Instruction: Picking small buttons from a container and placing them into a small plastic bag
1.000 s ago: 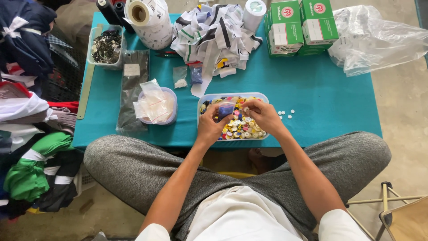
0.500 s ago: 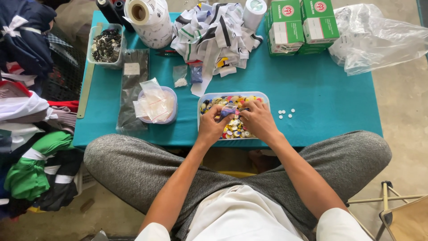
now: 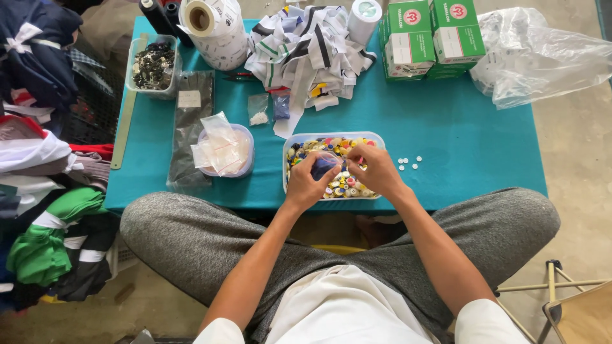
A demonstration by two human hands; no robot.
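Over the middle of the clear tub of coloured buttons (image 3: 299, 141), the left hand (image 3: 308, 181) is closed around a small dark blue bag (image 3: 324, 165), and the right hand (image 3: 376, 171) pinches narrowly at that bag's top edge, though what its fingertips hold is too small to tell. Just right of the hands a few loose white buttons (image 3: 408, 164) lie on the teal table (image 3: 459, 140); left of them sits a round container of small plastic bags (image 3: 224, 150).

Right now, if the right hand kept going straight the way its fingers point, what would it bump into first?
The right hand points toward the left hand, so it would likely first meet the small dark-blue bag held there above the tub of coloured buttons; depth is hard to judge.
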